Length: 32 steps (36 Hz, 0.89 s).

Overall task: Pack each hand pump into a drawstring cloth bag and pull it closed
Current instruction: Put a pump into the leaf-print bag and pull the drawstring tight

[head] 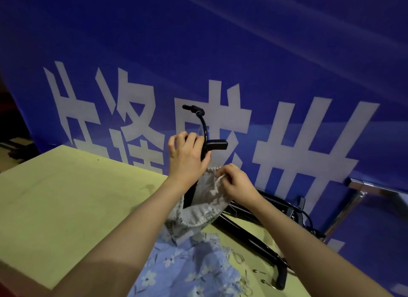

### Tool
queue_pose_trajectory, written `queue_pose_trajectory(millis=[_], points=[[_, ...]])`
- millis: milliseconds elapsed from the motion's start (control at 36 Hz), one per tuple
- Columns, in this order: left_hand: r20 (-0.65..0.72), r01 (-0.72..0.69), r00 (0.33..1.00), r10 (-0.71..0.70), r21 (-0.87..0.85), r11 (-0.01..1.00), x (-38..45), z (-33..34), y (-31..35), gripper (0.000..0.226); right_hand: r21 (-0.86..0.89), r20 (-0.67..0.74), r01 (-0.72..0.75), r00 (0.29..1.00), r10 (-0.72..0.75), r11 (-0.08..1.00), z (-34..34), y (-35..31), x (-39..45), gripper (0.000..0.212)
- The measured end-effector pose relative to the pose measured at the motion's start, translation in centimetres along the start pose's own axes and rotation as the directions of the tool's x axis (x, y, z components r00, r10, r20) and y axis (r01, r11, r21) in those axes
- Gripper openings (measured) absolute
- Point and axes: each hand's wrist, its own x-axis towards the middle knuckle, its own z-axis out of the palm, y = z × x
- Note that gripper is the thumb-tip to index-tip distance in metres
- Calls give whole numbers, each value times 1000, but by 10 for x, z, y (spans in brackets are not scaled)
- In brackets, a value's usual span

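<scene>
Left hand (187, 157) is wrapped round one black hand pump (204, 142) held upright in one grey drawstring bag (203, 206), whose cord is pinched by the right hand (237, 183), near the tabletop's (66, 197) far edge, with roughly two more pumps (254, 237) laid by its right edge.

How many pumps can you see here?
At least 3: one pump gripped by the left hand over the grey bag; two on the table at right. Others may be hidden.
</scene>
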Motion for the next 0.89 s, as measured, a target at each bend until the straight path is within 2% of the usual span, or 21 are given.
queue_pose_trajectory(millis=[83, 139, 250, 306, 361, 444, 500, 611, 750, 833, 889], points=[[27, -11, 1000, 10, 17, 1000, -6, 5, 4, 33, -98, 23, 2, 1000, 0, 995, -4, 3, -5, 11], [48, -11, 999, 10, 28, 1000, -10, 8, 6, 32, -132, -28, -34, 999, 30, 991, -3, 8, -7, 4], [122, -18, 992, 12, 45, 999, -16, 10, 10, 30, -106, -202, -75, 978, 53, 992, -5, 13, -12, 15], [164, -19, 986, 10, 56, 998, -19, 11, 11, 31, -43, -258, -81, 964, 67, 996, -9, 10, -13, 20], [197, -18, 980, 6, 58, 998, -22, 12, 12, 31, 99, -291, -88, 950, 113, 991, -14, 5, -13, 20], [227, -17, 974, 6, 46, 999, -25, 12, 15, 32, 378, -306, -94, 926, 220, 921, -19, -7, -10, 18], [242, -20, 970, 11, 37, 999, -26, 12, 17, 34, 482, -340, -80, 901, 270, 872, -22, -16, -5, 16], [280, -35, 960, 25, 30, 999, -26, 11, 19, 38, 617, -380, -36, 861, 338, 786, -32, -31, 7, 15], [316, -84, 946, 67, 37, 996, -21, 9, 17, 38, 764, -296, -5, 886, 358, 645, -46, -50, 17, 17], [383, -50, 922, 56, -26, 998, -19, 3, 19, 42, 789, -261, -22, 893, 367, 614, -48, -56, 20, 28], [414, 22, 910, 19, -95, 995, -17, -1, 21, 48, 795, -246, -31, 896, 369, 606, -47, -60, 20, 30]])
